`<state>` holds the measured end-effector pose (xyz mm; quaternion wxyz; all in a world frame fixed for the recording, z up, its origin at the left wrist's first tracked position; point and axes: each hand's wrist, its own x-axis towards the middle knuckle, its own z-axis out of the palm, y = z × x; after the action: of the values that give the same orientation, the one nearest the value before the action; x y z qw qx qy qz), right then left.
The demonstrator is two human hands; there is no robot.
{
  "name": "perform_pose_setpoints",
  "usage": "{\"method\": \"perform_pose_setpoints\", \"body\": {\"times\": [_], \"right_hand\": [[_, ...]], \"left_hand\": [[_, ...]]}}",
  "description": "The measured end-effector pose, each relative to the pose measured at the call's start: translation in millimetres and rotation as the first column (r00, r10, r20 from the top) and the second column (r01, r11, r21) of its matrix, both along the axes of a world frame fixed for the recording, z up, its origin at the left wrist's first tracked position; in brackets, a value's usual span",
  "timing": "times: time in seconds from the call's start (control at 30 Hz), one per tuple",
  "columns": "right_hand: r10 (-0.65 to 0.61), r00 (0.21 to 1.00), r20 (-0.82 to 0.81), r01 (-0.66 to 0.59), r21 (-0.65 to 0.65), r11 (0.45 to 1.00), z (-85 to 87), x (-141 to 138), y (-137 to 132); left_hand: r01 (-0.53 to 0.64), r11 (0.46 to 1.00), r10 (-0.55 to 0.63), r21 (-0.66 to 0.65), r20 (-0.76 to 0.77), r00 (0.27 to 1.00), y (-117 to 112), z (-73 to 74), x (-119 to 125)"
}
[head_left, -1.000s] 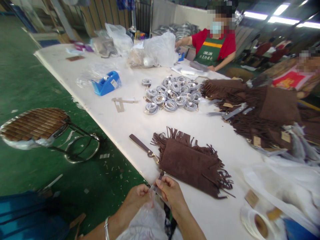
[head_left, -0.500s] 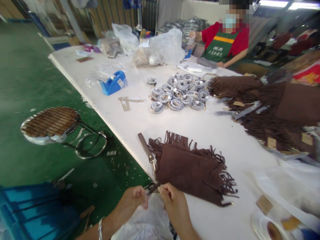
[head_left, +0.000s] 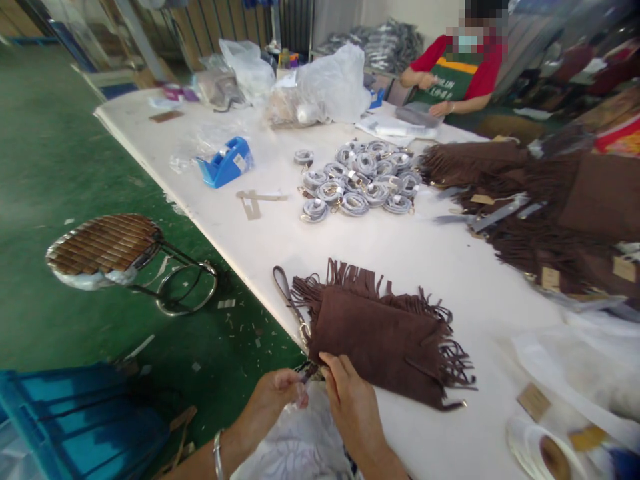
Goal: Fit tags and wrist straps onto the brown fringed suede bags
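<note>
Brown fringed bag [head_left: 380,333] lies flat on the bench [head_left: 270,247], near left corner right by the bench edge. Left hand [head_left: 275,397] pinches a small dark strip [head_left: 310,373] at that corner; strip mostly hidden by fingers, far end hard to make out. Right hand [head_left: 353,393], fingers bent, touches the bag's near edge and covers part of it; can't tell if it grips anything. Loop [head_left: 284,283] sticks out at the bag's left, close to the edge; clip partly lost in fringe.

White bench top shows between bag and coils [head_left: 360,177], also left toward the tape dispenser [head_left: 227,162]. To the right: tag [head_left: 533,401], roll [head_left: 545,453] cut off at bottom, blurry plastic [head_left: 575,360]. Bag pile [head_left: 600,200] runs out of frame right, single bags hard to separate. Below the left edge: stool [head_left: 105,243], blue bin [head_left: 75,427] cut off. Co-worker [head_left: 450,80] across the bench, partly blurred.
</note>
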<state>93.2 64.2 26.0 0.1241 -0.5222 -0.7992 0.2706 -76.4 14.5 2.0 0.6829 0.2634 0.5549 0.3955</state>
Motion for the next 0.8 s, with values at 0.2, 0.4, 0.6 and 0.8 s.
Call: {"method": "perform_pose_setpoints", "body": {"times": [0.2,0.4,0.6,0.8], "right_hand": [[0.012,1.000,-0.006,-0.012,0.006,1.000,-1.1,0,-2],[0.020,1.000,0.008,-0.020,0.006,1.000,-6.1,2,-3],[0.048,0.998,0.035,-0.048,0.006,0.999,-6.6,5,-4],[0.060,0.998,0.022,-0.060,0.001,0.998,-7.1,6,-2]], "left_hand": [[-0.013,1.000,0.015,0.027,-0.081,0.997,2,-6.7,8],[0.015,0.999,-0.009,0.042,-0.134,0.991,11,3.7,10],[0.061,0.998,-0.057,0.028,-0.144,0.988,16,8.9,11],[0.009,0.999,-0.011,-0.035,-0.040,0.999,24,13.2,15]]}}
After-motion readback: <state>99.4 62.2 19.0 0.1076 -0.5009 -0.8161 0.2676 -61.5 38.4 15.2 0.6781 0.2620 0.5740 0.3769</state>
